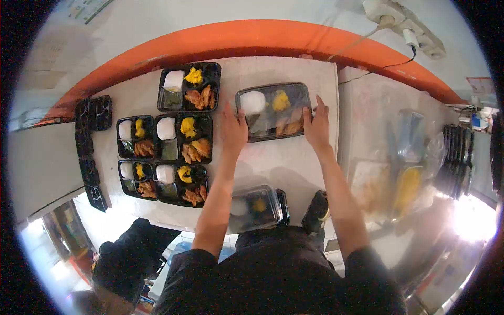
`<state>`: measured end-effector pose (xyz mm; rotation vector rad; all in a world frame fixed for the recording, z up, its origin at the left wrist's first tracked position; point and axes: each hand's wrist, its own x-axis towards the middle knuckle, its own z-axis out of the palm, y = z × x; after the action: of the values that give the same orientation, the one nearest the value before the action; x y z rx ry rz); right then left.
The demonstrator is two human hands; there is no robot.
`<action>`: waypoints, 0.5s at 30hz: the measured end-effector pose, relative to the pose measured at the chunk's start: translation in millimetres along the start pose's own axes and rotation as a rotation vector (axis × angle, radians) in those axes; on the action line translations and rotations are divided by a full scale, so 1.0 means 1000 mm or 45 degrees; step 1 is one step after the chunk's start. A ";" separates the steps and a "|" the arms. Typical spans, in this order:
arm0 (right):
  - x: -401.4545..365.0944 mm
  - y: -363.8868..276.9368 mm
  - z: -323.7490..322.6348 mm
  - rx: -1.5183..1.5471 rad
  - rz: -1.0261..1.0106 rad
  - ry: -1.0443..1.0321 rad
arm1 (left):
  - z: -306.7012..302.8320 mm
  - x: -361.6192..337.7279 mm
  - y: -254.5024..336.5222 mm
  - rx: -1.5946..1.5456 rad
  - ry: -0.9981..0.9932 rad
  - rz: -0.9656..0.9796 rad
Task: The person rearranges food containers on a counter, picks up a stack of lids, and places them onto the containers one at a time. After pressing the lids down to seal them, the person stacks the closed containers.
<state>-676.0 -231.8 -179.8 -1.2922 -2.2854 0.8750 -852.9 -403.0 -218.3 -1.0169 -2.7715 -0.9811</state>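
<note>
A black meal tray with a clear lid (273,111) lies on the white table (278,163), holding rice, yellow food and fried pieces. My left hand (232,129) presses on its left edge and my right hand (317,125) on its right edge, gripping the lidded tray between them. Another lidded tray (256,208) sits at the near table edge, just below my arms.
Several open filled trays (167,147) are grouped at the left, with a stack of empty black trays (90,152) beyond them. Food in plastic bags (399,178) and more black trays (455,157) lie on the right counter. A power strip (404,23) hangs on the wall.
</note>
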 end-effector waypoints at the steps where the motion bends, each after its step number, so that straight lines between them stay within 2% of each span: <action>1: -0.009 0.006 0.001 0.005 0.080 -0.007 | -0.004 -0.013 0.001 0.034 -0.005 -0.015; 3: -0.017 0.022 0.010 0.011 0.160 -0.013 | -0.004 -0.031 0.005 -0.308 -0.301 -0.419; 4: -0.021 0.034 0.020 0.019 0.117 0.025 | -0.002 -0.033 0.009 -0.305 -0.306 -0.417; 6: -0.026 0.045 0.027 0.025 0.074 0.064 | 0.001 -0.037 0.016 -0.345 -0.126 -0.308; 9: -0.023 0.041 0.027 0.138 0.124 0.130 | 0.006 -0.034 0.011 -0.422 -0.141 -0.371; 11: -0.024 0.032 0.020 0.273 0.229 0.075 | 0.001 -0.031 0.018 -0.382 -0.143 -0.358; 13: -0.023 0.031 0.021 0.279 0.214 0.094 | 0.001 -0.028 0.017 -0.341 -0.144 -0.342; 15: -0.021 0.032 0.023 0.282 0.197 0.105 | 0.006 -0.027 0.005 -0.194 -0.122 -0.222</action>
<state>-658.7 -244.7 -218.3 -1.3898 -1.9828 1.0718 -827.3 -411.9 -226.9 -0.8713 -2.9441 -1.2126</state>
